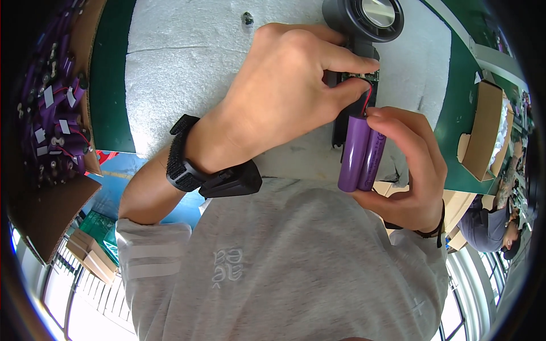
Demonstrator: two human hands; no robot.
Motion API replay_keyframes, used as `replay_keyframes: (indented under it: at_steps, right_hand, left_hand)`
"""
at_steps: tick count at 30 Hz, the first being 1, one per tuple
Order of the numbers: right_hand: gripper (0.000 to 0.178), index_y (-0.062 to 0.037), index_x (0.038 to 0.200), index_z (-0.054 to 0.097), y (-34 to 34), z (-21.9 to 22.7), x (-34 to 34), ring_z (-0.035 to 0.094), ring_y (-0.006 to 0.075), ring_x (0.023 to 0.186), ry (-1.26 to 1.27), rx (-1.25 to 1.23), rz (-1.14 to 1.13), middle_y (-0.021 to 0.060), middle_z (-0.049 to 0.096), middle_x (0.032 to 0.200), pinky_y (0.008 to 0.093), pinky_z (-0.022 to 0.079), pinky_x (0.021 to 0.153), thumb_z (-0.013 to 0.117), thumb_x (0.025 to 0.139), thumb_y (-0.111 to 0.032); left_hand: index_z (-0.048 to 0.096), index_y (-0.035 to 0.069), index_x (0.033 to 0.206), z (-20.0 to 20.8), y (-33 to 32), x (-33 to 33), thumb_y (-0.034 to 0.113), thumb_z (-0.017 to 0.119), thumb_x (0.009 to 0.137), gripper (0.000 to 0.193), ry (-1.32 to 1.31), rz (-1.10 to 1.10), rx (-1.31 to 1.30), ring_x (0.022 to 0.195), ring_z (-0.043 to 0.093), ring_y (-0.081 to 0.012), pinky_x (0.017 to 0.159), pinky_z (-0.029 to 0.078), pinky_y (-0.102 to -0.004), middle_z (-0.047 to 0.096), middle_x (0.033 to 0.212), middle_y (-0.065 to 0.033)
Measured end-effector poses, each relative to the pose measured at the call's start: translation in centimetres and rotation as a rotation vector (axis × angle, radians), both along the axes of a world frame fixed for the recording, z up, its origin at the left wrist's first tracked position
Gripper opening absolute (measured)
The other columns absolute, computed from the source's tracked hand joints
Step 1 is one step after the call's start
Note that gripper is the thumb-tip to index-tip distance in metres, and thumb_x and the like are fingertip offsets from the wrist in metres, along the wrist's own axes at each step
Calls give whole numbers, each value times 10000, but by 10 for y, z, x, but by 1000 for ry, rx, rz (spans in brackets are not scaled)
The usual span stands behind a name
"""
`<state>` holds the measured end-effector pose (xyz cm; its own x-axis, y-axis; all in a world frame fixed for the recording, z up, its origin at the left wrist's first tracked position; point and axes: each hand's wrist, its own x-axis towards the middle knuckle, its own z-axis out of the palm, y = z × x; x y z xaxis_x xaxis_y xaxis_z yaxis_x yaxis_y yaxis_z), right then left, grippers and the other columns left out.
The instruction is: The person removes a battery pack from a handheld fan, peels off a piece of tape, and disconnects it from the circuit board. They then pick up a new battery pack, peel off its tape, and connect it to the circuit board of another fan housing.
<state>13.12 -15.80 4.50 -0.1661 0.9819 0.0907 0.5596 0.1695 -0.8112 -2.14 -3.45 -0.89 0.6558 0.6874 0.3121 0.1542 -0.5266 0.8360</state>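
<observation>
My right hand (421, 165) grips a purple two-cell battery pack (356, 153) between thumb and fingers, the cells side by side and tilted slightly. A thin red wire (369, 95) runs from the top of the pack up to a small green circuit board (358, 75). The thumb and index finger of my left hand (296, 74) close around that board, which sits in a long black housing (339, 128). A round black head with a shiny disc (380, 11) stands at the far end of the housing. My left hand and the pack cover part of the housing.
White foam sheet (176, 74) covers the green table (111, 85). At left, a cardboard box (94, 51) holds many purple battery packs (62, 125). A small dark bit (247, 19) lies on the foam. An open carton (480, 131) stands at right; beyond it is another person (483, 227).
</observation>
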Motion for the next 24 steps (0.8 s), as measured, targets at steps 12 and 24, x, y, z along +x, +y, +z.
replay_keyframes:
  at_steps: [12, 24]
  right_hand:
    - [687, -31, 1135, 529, 4, -18, 8, 562, 313, 1032, -187, 94, -4, 171, 564, 1168, 370, 468, 866, 783, 499, 28]
    - [697, -28, 1147, 546, 6, -26, 8, 550, 308, 1063, -152, 80, -29, 166, 552, 1199, 366, 465, 879, 793, 496, 6]
  left_hand:
    - [735, 82, 956, 1, 5, -2, 2, 722, 720, 250, 33, -84, 83, 646, 666, -184, 528, 506, -265, 685, 803, -90]
    - [719, 76, 1002, 3, 10, -7, 14, 733, 725, 285, 31, -152, 115, 649, 663, -209, 519, 508, -270, 678, 861, -113]
